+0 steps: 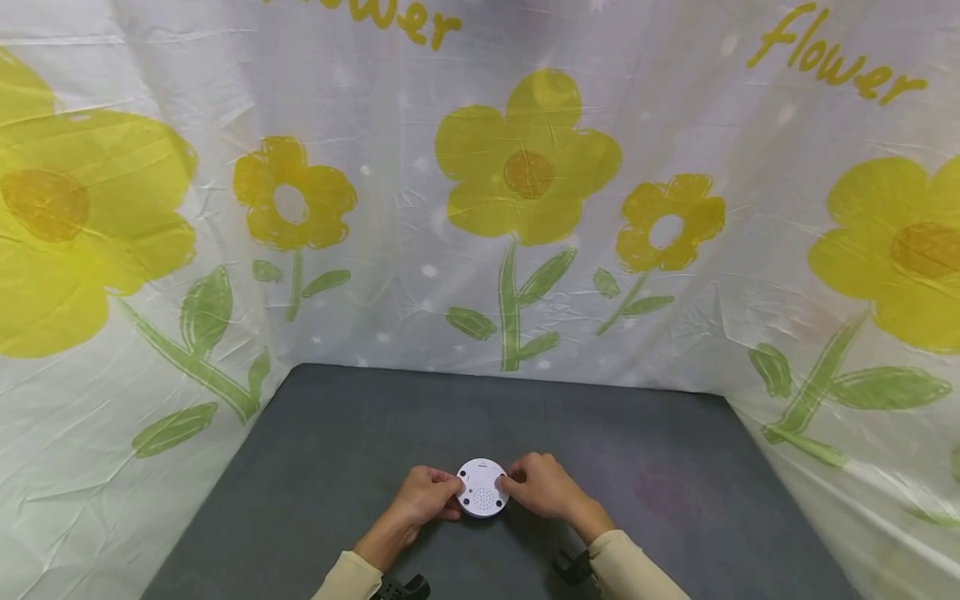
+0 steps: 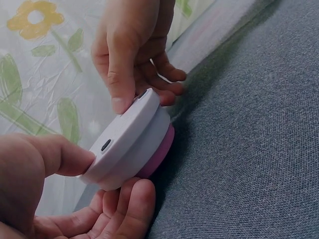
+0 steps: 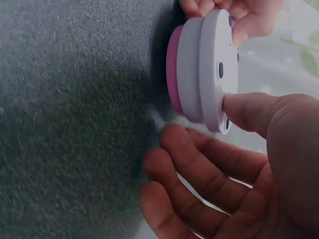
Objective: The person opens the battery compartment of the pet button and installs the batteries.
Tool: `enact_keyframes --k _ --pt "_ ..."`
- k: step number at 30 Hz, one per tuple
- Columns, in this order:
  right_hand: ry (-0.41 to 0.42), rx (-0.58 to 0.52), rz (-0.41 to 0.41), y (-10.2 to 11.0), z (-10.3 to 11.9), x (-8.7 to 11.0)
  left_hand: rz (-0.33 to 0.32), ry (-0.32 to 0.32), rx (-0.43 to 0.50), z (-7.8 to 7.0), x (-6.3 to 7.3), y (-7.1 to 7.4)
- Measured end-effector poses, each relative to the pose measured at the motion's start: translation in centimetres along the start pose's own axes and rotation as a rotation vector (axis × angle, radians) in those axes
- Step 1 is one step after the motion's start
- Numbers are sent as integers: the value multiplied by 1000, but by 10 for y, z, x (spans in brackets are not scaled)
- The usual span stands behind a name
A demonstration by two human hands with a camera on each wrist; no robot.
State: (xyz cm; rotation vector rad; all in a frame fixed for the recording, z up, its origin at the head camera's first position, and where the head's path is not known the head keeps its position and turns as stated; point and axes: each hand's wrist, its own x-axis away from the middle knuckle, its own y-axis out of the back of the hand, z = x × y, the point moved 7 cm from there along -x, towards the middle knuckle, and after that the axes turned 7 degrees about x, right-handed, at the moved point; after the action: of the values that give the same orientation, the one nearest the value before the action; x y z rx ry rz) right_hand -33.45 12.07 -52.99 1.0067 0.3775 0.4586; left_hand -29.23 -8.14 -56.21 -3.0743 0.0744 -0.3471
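A round white device (image 1: 482,478) with a patch of small speaker-like holes and black rubber feet faces up in the head view. Its far side carries a pink part (image 2: 158,155), turned toward the table. My left hand (image 1: 426,497) pinches the left edge, thumb on the white face and fingers beneath. At the opposite edge, my right hand (image 1: 549,488) holds it with the thumb (image 3: 249,112) pressed on the face near a rubber foot; the other fingers curl beside the rim. The device is tilted in both wrist views; whether it touches the table I cannot tell.
A dark grey cloth-covered table (image 1: 480,417) spreads under the hands. White curtains (image 1: 390,292) printed with yellow flowers surround it at the back and sides. Black straps (image 1: 573,568) show near the wrists, by the cream sleeves (image 1: 633,571).
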Motion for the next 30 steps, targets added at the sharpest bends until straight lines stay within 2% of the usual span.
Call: enact_keyframes --k 4,9,13,19,24,30 --pt "-93 -74 56 10 19 9 -5 3 -14 -1 0 0" --pt "-162 -244 83 7 19 13 -10 8 -22 -1 -2 -2" --pt "-228 -433 71 3 14 13 -20 12 -9 -3 -3 -2" --pt "-305 -625 40 9 14 13 -10 -10 62 -14 -4 0" --pt "-324 -693 41 17 19 10 -8 -51 113 -27 -6 2" --pt "-353 -674 -3 23 22 10 -14 -44 172 -39 -2 3"
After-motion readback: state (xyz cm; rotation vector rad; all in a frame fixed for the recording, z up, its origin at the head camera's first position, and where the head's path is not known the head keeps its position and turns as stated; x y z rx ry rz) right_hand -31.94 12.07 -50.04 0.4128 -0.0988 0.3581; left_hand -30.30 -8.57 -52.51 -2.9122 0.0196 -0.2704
